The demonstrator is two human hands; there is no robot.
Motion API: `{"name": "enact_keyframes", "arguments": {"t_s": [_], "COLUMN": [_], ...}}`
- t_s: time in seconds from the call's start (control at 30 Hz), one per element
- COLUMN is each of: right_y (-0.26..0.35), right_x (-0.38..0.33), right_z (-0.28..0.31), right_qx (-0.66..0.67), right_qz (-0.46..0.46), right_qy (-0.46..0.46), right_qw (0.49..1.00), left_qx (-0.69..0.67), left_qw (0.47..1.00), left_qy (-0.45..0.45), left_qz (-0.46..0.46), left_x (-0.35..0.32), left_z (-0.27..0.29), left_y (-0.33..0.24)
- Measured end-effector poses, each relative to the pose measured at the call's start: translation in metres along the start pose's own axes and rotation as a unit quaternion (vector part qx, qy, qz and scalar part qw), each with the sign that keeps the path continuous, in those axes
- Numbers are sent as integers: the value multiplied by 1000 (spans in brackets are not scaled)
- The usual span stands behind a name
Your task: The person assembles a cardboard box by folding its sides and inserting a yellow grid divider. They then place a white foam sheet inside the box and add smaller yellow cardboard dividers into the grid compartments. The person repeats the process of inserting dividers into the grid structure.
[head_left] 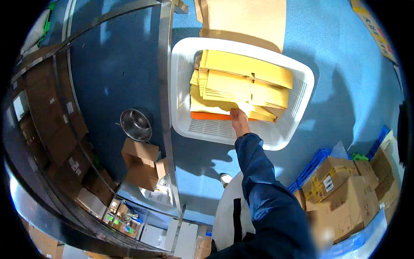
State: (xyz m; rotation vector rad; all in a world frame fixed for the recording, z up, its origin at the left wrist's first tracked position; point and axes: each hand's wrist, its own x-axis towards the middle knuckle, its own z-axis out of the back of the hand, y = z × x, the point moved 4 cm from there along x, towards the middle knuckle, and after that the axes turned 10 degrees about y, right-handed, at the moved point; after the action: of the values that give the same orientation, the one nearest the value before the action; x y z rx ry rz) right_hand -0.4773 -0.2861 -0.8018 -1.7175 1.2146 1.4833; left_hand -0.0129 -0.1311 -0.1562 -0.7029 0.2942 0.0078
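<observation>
A white plastic basket (185, 129) with slotted walls sits on the blue floor. Inside it lie stacks of flat yellow paper pieces (243, 88), perhaps envelopes or folded sleeves, some with small dark notches along their edges. An orange flat piece (209, 116) shows beneath the nearest ones. My right hand (238, 117), in a dark blue sleeve, reaches over the basket's near rim. Its fingers are closed at the near edge of the yellow pieces; the fingertips are partly hidden. My left hand is not in view.
A metal shelf frame (165, 86) runs along the basket's left side. Beyond it are a steel bowl (136, 125) and an open cardboard box (142, 164). Flat cardboard (246, 21) lies behind the basket. Cardboard boxes (340, 198) and blue crates (317, 166) stand at the right.
</observation>
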Motion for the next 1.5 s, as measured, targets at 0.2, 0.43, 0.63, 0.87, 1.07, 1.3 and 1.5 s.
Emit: {"name": "enact_keyframes", "arguments": {"t_s": [0.2,0.43,0.63,0.87,1.07,1.3,1.5], "right_y": [-9,3,5,3,11,-33,-38], "right_x": [-3,-11,-7,-42,-53,-45,-27], "right_z": [-20,-47,-35,-7,-54,-132,-144], "right_qx": [-16,67,-47,-133,-641,-876,-941], "right_qz": [6,10,48,14,-103,264,174], "right_qy": [-89,-53,-41,-58,16,258,237], "right_qw": [996,996,997,989,760,309,166], "left_qx": [13,19,14,9,8,10,11], "left_qw": [1000,1000,1000,1000,1000,1000,999], "left_qy": [-10,-11,-14,-1,-4,-17,-30], "left_qz": [-5,-6,-16,-13,-12,-3,-5], "left_x": [3,8,5,13,11,14,11], "left_z": [6,7,12,13,21,27,34], "left_y": [0,1,2,11,16,18,19]}}
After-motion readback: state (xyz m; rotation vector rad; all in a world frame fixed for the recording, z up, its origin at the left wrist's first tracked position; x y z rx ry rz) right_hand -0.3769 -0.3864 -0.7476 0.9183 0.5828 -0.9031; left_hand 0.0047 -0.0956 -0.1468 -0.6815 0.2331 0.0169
